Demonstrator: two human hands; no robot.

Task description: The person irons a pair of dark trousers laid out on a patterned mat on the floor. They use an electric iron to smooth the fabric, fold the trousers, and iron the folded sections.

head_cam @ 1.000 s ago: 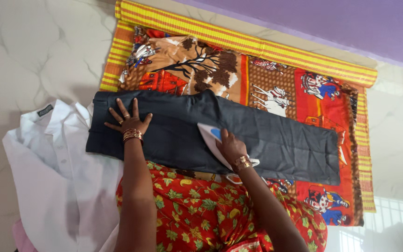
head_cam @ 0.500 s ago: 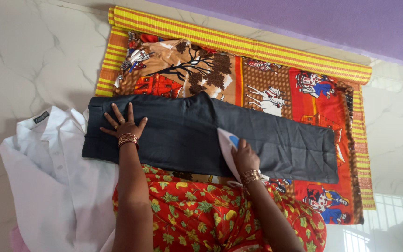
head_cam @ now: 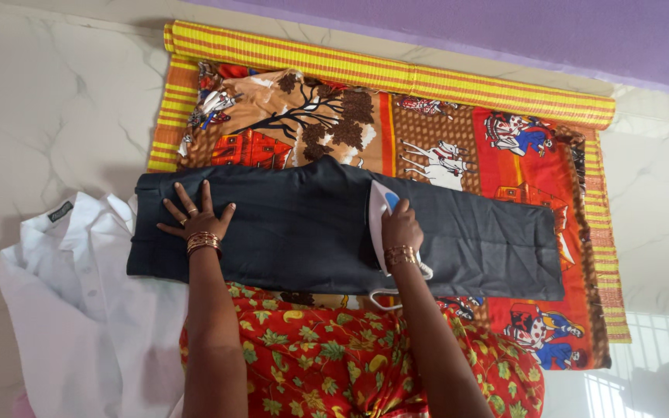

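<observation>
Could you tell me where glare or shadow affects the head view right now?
Head view: window glare washes the glossy floor at lower right; soft shadow lies left of the dark trousers; the left hand, right hand and iron are evenly lit and sharp.

White marble floor [head_cam: 56,101] fills my frame's left and right; a purple wall [head_cam: 505,31] runs along the top.
</observation>
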